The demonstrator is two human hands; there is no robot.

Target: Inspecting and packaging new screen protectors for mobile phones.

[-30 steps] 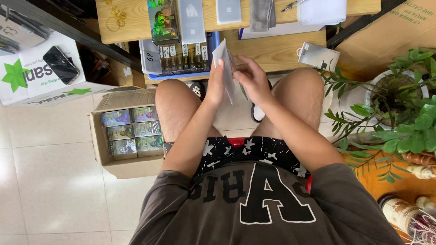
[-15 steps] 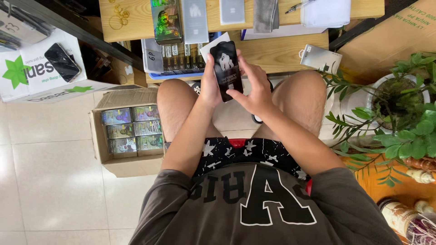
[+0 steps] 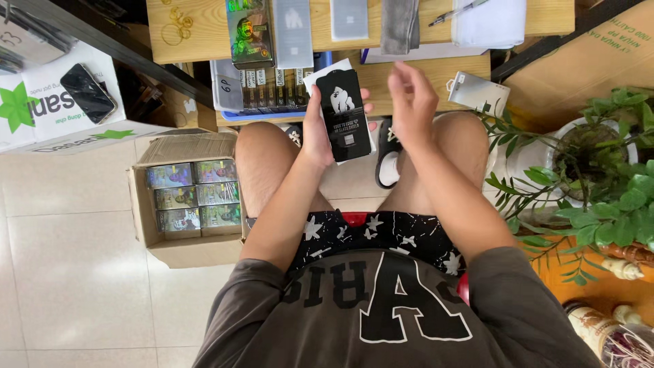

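Note:
My left hand (image 3: pixel 317 133) holds a flat black screen-protector card (image 3: pixel 343 114) with a white sleeve behind it, upright above my knees. To the card's right my right hand (image 3: pixel 411 102) hovers with its fingers spread and nothing in them. Just beyond the card, a blue tray (image 3: pixel 266 88) of upright packets stands on the low wooden shelf (image 3: pixel 422 78).
An open cardboard box (image 3: pixel 184 238) of shiny packets stands on the tiled floor at my left. A white box with a black phone (image 3: pixel 87 93) lies far left. Potted plants (image 3: pixel 599 177) crowd the right. A wooden tabletop (image 3: pixel 204 27) holds packets, a grey cloth and a pen.
The card has turned from edge-on to face-up toward me. My right hand has let go of it and moved off to the right, fingers now spread.

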